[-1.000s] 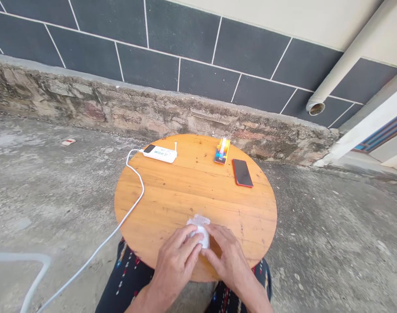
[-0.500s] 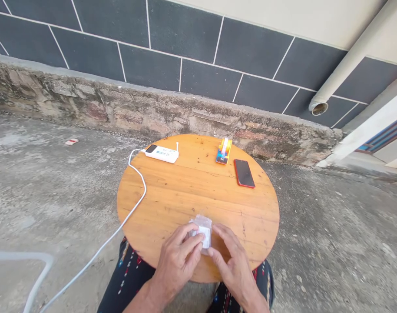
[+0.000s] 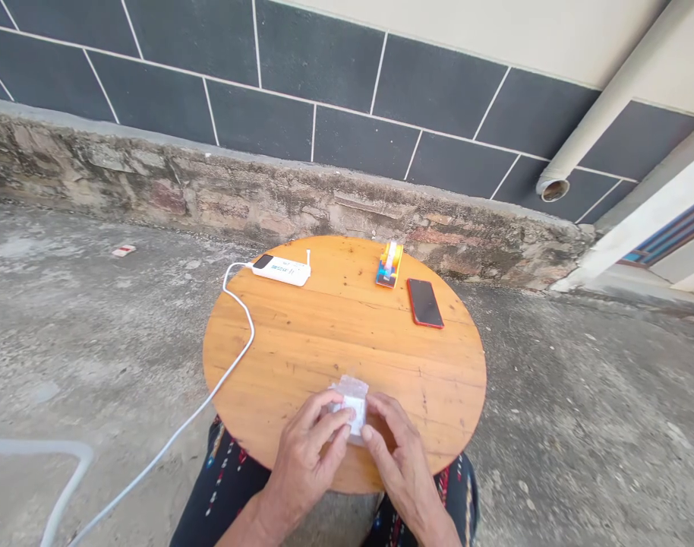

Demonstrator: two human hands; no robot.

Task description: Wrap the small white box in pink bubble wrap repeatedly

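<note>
Pinching a packet (image 3: 357, 404): left hand (image 3: 306, 452); right hand (image 3: 402, 450) alongside, grip unclear; phone (image 3: 425, 303), tape (image 3: 389, 266) beyond.

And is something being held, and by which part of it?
Yes: a small clear-wrapped white packet, by its left side, in the left grip. The right grip is at its right edge; whether it also holds cannot be told.

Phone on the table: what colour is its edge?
The phone has a red edge, seen best in the head view.
</note>
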